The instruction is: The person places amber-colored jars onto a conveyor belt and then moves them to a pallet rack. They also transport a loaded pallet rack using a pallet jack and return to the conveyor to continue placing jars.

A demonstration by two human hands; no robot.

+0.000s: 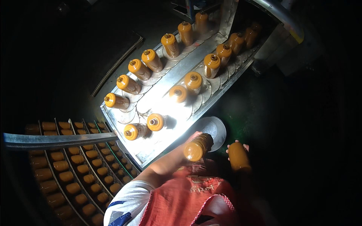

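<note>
My left hand (195, 135) is closed around an orange-brown glazed bottle (196, 148). That bottle is tilted with its round base toward me, and its far end overlaps a pale round basin (218, 130). Farther right, my right hand (246, 147) grips a second brown bottle (239, 156), its fingertips showing on both sides of it. The neck of this one cannot be made out. Ahead of my hands, several like bottles stand upright in two rows on a conveyor (160, 88) of overlapping round plates. The closest bottle there is a glossy one (155, 122) near the bright glare.
At the lower left, many brown bottles (78, 159) lie in rows between curved dividers. A metal bar (60, 140) crosses above them. The conveyor's raised metal edge (211, 107) runs diagonally beyond the basin. A curved metal housing (279, 13) overhangs the far right end.
</note>
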